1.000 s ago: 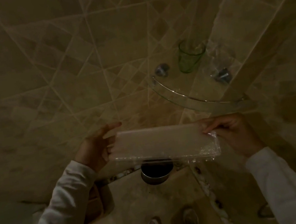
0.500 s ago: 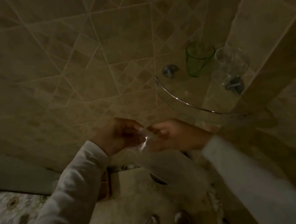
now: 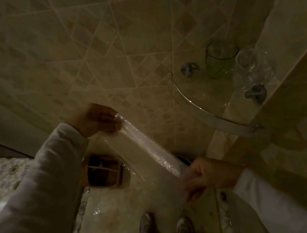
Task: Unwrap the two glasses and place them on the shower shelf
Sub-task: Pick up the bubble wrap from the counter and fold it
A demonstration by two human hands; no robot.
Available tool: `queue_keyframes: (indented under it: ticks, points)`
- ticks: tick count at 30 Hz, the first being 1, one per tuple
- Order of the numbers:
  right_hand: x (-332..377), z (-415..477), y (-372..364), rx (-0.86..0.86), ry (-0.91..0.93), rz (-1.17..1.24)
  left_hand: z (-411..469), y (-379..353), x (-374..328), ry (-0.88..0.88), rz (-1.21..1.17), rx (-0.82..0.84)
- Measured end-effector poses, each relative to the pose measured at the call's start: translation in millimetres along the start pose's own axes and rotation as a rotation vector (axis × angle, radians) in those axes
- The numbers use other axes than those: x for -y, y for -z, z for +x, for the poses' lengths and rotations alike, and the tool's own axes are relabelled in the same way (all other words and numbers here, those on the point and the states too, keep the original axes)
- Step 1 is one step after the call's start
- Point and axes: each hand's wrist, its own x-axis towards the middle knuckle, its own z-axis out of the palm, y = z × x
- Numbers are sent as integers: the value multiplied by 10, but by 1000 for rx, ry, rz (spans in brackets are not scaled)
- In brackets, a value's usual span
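A green glass (image 3: 219,58) and a clear glass (image 3: 254,67) stand upright side by side on the glass corner shelf (image 3: 204,112) at the upper right. Between my hands stretches a folded sheet of clear bubble wrap (image 3: 151,150). My left hand (image 3: 97,120) pinches its upper end at mid-left. Lower down, right of centre, my right hand (image 3: 203,176) grips the other end. Both hands are below and left of the shelf.
Tiled shower walls meet in a corner behind the shelf, with metal brackets (image 3: 188,69) holding it. A dark round drain (image 3: 184,159) and a wooden box (image 3: 103,171) lie on the floor below. My shoes (image 3: 165,226) stand at the bottom.
The wrap was held out flat, then my hands met and folded it. Now my right hand has slid down along it while the left holds the top; the view has swung left.
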Motion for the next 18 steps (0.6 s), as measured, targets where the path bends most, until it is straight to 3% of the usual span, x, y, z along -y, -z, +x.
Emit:
queue_keyframes:
  ticks: [2, 6, 9, 11, 14, 18]
  points:
    - [30, 21, 58, 45, -7, -88, 17, -46, -58, 10, 51, 80]
    - [286, 188, 46, -126, 138, 111, 53, -176, -154, 5, 113, 166]
    - [425, 337, -16, -290, 282, 184, 55, -360, -128, -129, -168, -81]
    - [422, 409, -18, -416, 345, 284, 11, -540, 3, -86, -483, -278]
    - [376, 481, 3, -528, 404, 400, -110, -859, 376, 51, -630, -229]
    - [342, 561, 40, -457, 382, 398, -183, -1080, 669, -25, -544, -177]
